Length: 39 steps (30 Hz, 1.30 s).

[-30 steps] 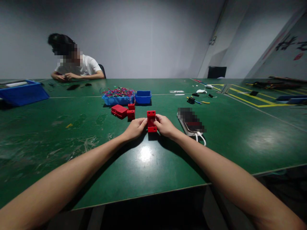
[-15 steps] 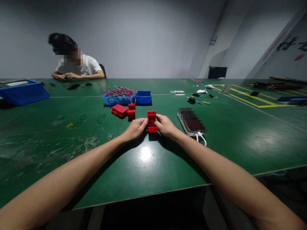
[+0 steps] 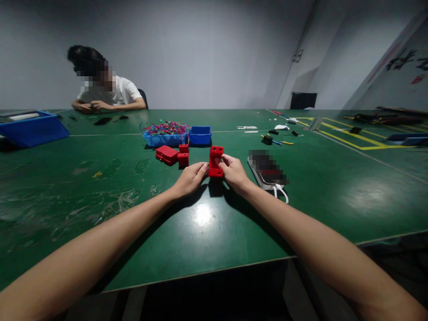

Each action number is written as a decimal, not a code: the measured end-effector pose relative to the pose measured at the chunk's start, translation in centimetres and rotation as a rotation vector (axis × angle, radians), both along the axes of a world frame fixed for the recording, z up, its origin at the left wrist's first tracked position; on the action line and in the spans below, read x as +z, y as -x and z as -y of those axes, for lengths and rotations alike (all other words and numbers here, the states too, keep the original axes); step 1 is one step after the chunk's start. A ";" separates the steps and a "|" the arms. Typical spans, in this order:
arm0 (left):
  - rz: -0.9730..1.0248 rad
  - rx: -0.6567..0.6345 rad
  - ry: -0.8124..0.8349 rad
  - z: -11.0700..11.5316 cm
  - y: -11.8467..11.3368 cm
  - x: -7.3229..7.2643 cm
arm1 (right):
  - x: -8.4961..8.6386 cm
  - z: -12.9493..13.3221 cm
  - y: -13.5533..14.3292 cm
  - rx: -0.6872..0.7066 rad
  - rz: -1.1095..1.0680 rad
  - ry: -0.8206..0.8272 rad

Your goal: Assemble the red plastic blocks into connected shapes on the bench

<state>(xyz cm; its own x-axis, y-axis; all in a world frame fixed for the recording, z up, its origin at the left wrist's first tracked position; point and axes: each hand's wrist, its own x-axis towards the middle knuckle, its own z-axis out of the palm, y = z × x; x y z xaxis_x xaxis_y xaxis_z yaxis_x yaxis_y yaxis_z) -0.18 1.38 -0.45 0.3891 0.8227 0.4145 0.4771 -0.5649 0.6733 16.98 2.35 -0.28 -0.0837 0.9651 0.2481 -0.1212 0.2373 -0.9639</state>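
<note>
1. A green table (image 3: 207,240) spanned the frame, with yellow lines (image 3: 377,147) across its right side.
2. At far left stood a large blue bin (image 3: 38,133).
3. Near upper centre, a wider blue tray (image 3: 165,141) adjoined a small blue tray (image 3: 200,137).
4. Just below them lay several red pieces (image 3: 166,155).
5. Right of centre lay a white-sided device (image 3: 257,172).
6. Above it lay a black part (image 3: 267,140).

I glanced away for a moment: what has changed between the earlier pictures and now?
The right hand and the red bracket it holds have shifted up the picture and slightly right, the bracket turning a little. Whether the left hand touches it is unclear. The small blue bin and phone stayed put.
</note>
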 end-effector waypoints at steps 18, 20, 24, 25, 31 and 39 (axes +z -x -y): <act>0.220 0.097 0.052 -0.7 0.2 -0.4 | 1.5 1.3 0.1 0.079 -0.053 0.215; 0.231 0.149 0.066 -0.9 0.3 -0.5 | 1.9 1.8 0.2 0.119 -0.060 0.241; 0.290 0.198 0.095 -1.3 0.4 -0.7 | 2.5 2.9 0.4 0.239 -0.045 0.183; 0.293 0.207 0.094 -1.3 0.4 -0.7 | 2.6 3.1 0.5 0.257 -0.051 0.176; 0.339 0.200 0.095 -0.8 0.1 -0.4 | 2.2 2.8 1.1 0.179 -0.179 0.210; 0.312 -0.058 0.109 0.1 -0.3 -0.3 | 3.1 2.1 0.2 0.097 -0.296 0.374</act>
<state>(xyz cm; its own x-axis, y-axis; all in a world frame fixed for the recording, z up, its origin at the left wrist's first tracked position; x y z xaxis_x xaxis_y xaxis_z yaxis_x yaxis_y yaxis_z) 0.15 1.28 -0.77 0.3048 0.8488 0.4321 0.2071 -0.5019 0.8398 16.75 0.25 2.83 -0.1557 0.9839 -0.0875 -0.4075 -0.1447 -0.9017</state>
